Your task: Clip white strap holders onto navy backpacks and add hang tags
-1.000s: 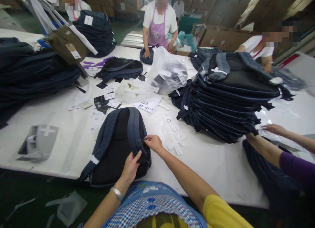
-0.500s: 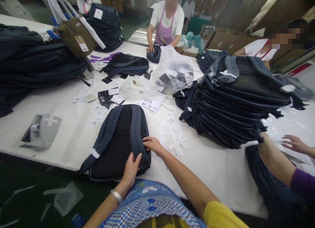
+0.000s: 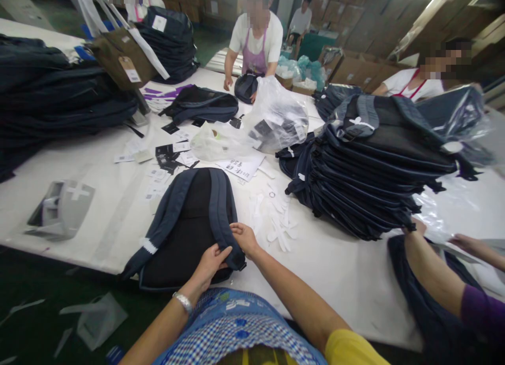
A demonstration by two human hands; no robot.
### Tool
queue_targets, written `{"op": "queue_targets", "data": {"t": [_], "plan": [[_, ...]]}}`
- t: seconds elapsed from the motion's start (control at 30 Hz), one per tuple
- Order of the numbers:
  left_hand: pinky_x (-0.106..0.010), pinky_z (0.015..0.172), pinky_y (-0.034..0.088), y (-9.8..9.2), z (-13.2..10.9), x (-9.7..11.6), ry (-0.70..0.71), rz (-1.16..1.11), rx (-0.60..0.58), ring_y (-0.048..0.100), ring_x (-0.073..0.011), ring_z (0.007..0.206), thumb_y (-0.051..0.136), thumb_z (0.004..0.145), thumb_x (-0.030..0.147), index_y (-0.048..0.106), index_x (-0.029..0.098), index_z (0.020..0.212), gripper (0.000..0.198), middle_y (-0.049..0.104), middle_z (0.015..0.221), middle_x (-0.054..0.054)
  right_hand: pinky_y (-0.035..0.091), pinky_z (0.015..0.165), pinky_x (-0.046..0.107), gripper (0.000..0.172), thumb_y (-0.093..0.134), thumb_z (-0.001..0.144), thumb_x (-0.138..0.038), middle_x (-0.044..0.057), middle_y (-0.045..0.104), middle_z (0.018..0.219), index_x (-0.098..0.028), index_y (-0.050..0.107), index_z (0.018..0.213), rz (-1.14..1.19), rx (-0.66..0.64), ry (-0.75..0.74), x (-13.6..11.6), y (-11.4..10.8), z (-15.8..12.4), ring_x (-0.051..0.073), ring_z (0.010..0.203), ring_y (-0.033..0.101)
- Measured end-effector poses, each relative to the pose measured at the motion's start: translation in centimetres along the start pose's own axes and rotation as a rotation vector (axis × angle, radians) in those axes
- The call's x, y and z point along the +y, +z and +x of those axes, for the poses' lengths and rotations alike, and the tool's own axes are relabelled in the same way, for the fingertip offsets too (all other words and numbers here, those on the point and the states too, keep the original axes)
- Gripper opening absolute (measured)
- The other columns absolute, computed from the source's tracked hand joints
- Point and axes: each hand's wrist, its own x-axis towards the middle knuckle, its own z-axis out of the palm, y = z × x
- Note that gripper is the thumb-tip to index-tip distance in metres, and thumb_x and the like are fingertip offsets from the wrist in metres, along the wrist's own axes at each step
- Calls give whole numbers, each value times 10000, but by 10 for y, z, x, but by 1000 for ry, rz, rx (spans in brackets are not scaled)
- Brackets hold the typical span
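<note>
A navy and black backpack (image 3: 185, 228) lies back-side up on the white table (image 3: 339, 270) right in front of me. My left hand (image 3: 209, 265) pinches the lower end of its right shoulder strap (image 3: 221, 212). My right hand (image 3: 244, 237) grips the same strap just beside it, fingers closed on the fabric. Small white tags (image 3: 276, 218) lie scattered on the table just right of my hands.
A tall stack of navy backpacks (image 3: 374, 165) stands at right, where a co-worker's arms (image 3: 437, 270) handle clear plastic. Filled plastic bags (image 3: 272, 118), paper labels (image 3: 165, 160), a grey tool (image 3: 63, 207) and more bag piles (image 3: 47, 107) crowd the table. Other people work at the far side.
My hands came closer together on the strap's lower end. The co-worker at right raised a bagged backpack behind the stack and moved their arms.
</note>
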Motion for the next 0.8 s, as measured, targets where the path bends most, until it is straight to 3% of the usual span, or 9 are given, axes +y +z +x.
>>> {"op": "queue_targets", "data": {"t": [0.1,0.2,0.27,0.4,0.53,0.7,0.8], "plan": [[-249,586,556,2,4,-6,36,120,98,695,-217,805,761,732,360,650,125,1075,431,722,959,-130,526,727,305,513,804,552,-408,41,695,859,-162,606,956,45,-20,37,-2,3,-4,178,752,651],[-185,438,445,4,7,-17,119,228,174,658,-179,692,734,740,389,646,130,1099,451,717,923,-108,527,761,327,517,768,606,-460,59,695,873,-148,613,989,64,-47,75,-9,1,-11,201,793,659],[-178,416,399,5,10,-23,158,249,205,627,-157,623,732,738,387,649,124,1100,456,718,889,-98,521,816,343,509,717,673,-484,69,697,916,-144,617,1038,95,-98,72,-16,-2,-17,213,851,662],[-228,600,507,6,17,-28,208,140,213,677,-204,740,797,665,335,673,121,1044,453,732,905,-107,449,996,365,547,658,789,-487,71,673,1105,-181,567,1233,83,-221,6,-21,-16,-27,211,1060,622],[-291,838,527,1,22,-28,257,87,121,679,-251,976,780,691,313,660,122,1085,454,706,1091,-140,435,1015,424,709,804,648,-401,66,678,1108,-206,538,1275,-187,-201,19,-5,-35,-33,228,1067,623],[-322,813,540,-23,21,-34,277,355,115,687,-280,951,745,726,340,684,139,1079,411,721,1044,-129,457,979,401,600,837,556,-345,83,692,1024,-158,634,1089,-154,-107,-16,32,-35,-43,224,986,645],[-327,823,546,-37,13,-37,211,322,103,692,-274,936,767,706,363,691,118,1047,427,722,1039,-136,498,881,352,546,835,567,-317,68,681,990,-167,645,1056,-119,12,-43,54,-20,-52,194,900,643]]}}
